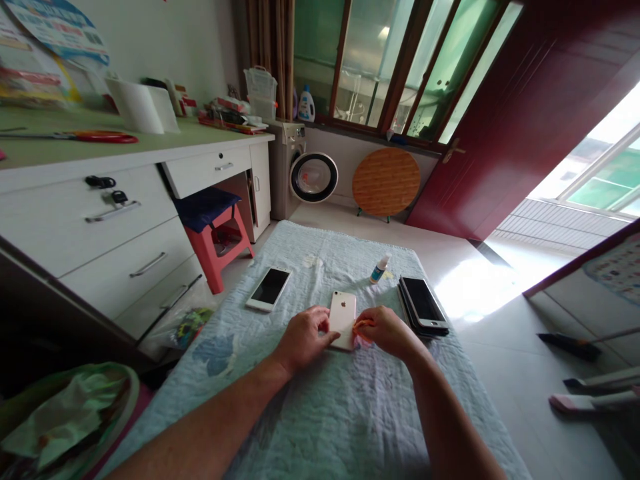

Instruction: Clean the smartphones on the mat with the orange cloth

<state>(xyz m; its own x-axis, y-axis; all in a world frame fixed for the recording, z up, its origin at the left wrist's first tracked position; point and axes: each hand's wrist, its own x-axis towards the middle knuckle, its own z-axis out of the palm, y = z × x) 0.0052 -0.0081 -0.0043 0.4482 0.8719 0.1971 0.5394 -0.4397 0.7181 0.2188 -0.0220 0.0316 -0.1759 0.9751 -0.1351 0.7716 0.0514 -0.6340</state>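
Observation:
A white smartphone lies back side up on the cloth-covered table, its camera and dark apple logo showing. My left hand grips its left edge, with the thumb over the lower back. Pinched in my right hand is a small orange cloth, pressed against the phone's lower right edge. To the left lies another white phone, screen up. On the right, a white-framed phone rests on top of a dark one. A small spray bottle with a blue label stands behind my right hand.
A pale blue quilted cloth covers the table. At left are white drawers, a red stool and a waste bin. Behind stand a washing machine with its door open and a round wooden tabletop.

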